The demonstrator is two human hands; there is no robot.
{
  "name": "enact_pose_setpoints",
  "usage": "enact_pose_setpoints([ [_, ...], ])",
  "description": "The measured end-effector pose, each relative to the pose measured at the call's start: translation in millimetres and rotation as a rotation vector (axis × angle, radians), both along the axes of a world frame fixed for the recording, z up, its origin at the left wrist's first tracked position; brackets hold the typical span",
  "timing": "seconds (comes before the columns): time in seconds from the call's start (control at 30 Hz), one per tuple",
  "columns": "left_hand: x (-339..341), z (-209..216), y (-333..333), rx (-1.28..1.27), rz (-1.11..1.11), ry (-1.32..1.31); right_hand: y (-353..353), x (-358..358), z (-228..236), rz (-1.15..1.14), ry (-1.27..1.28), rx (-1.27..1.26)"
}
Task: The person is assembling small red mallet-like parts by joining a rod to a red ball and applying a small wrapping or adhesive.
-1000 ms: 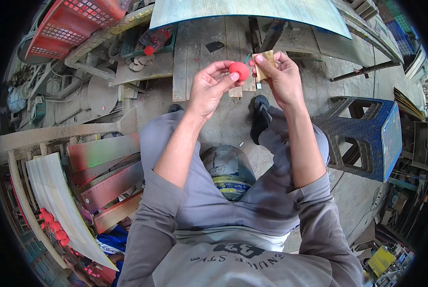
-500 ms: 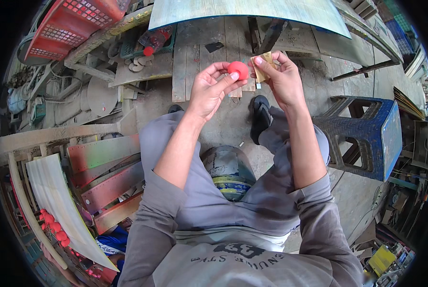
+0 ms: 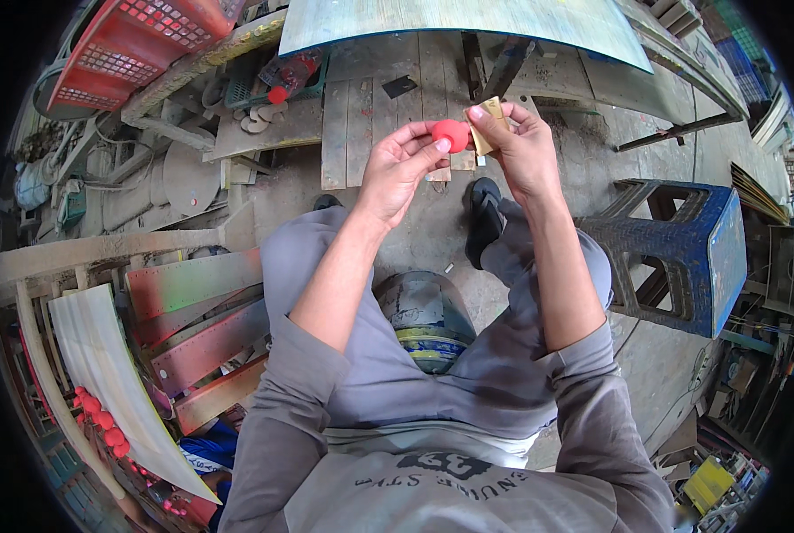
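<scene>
Pinched between the thumb and fingers of my left hand (image 3: 403,167) is a small round red piece (image 3: 451,131), smooth and domed. My right hand (image 3: 523,151) grips a folded piece of tan sandpaper (image 3: 488,124), thumb on top and fingers behind. The sandpaper's left edge comes up against the red piece's right side, or very close to it. Both hands are raised in front of me, above the floor and beyond my knees. The underside of the red piece is hidden.
A pale board (image 3: 468,31) lies across a bench ahead. A blue plastic stool (image 3: 721,253) stands at the right. Between my legs is a round drum (image 3: 424,311). At the left are painted slats (image 3: 202,289), several red balls (image 3: 104,422) and a red crate (image 3: 139,53).
My left hand has moved slightly right with the red piece, bringing it closer to the sandpaper. The right hand has shifted a little left, with the sandpaper turned slightly.
</scene>
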State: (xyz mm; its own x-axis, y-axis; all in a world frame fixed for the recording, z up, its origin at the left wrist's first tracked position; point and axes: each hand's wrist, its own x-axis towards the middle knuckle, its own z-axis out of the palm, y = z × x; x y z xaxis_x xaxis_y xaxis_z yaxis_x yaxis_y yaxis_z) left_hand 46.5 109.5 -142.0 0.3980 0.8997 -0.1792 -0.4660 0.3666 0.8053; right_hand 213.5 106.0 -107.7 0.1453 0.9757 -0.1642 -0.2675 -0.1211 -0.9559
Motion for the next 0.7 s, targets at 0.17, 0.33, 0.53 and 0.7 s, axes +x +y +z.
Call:
enact_pose_setpoints([
  [0.17, -1.0, -1.6, -0.3, 0.024, -0.001, -0.052, -2.5, -5.9, -0.1, 0.078, -0.063, 0.198],
  [0.33, -7.6, 0.8, 0.8, -0.005, -0.115, -0.056, 2.1, 2.8, 0.5, 0.089, -0.307, 0.101],
  [0.53, 1.7, 6.3, -2.2, -0.027, 0.014, -0.178, -0.6, -4.7, 10.4, 0.006, 0.067, -0.002],
  [0.7, -1.0, 2.7, -3.8, 0.065, -0.002, -0.024, -3.7, 0.9, 2.6, 0.211, -0.379, 0.159],
])
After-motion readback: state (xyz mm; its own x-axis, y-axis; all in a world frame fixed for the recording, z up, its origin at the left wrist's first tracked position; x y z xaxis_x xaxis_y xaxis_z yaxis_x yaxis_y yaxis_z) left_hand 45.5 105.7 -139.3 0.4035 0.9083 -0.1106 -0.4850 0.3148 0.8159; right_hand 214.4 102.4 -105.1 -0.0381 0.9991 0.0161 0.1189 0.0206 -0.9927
